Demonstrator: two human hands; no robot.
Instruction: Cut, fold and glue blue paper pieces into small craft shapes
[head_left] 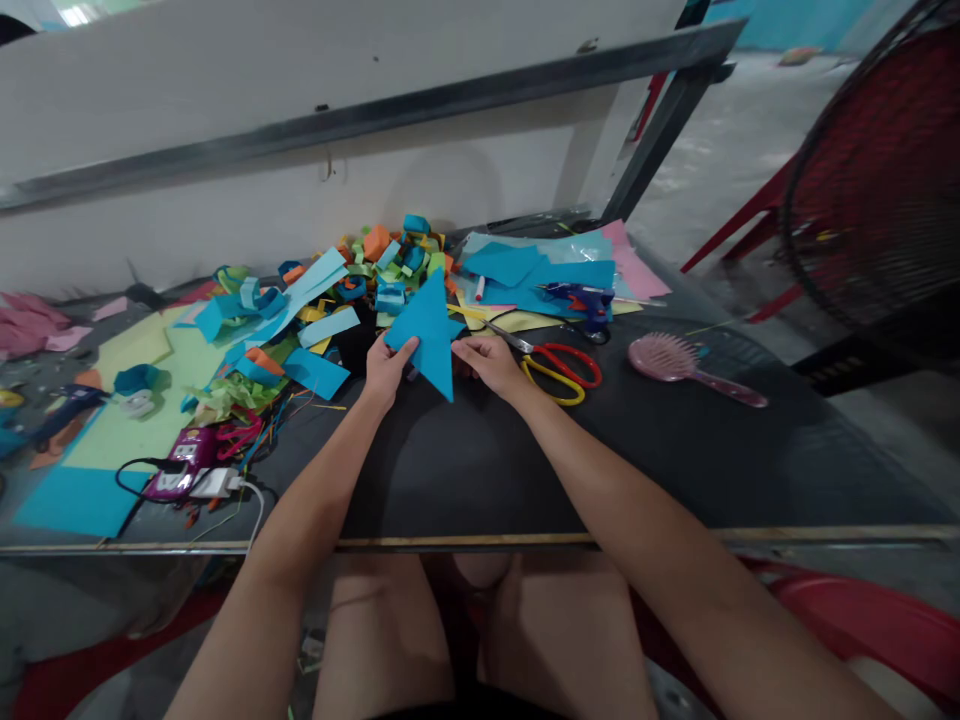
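Note:
A folded sheet of blue paper (427, 340), triangular in outline, is held up above the dark table in front of me. My left hand (386, 368) pinches its left corner, thumb on the near face. At the right edge, my right hand (487, 362) has its thumb and fingers closed on the paper, some fingertips hidden behind it. Scissors with red and yellow handles (562, 370) lie just beyond my right wrist. Behind the folded sheet is a heap of curled strips and small paper pieces (379, 245) in blue, orange and green.
Blue sheets (502, 262) and a blue glue gun (589, 303) lie at the back right, with a pink hairbrush (675, 362) nearer. On the left are a purple power strip (187, 455), cables and yellow paper (135, 345). A fan (885, 190) stands beyond the table's right end.

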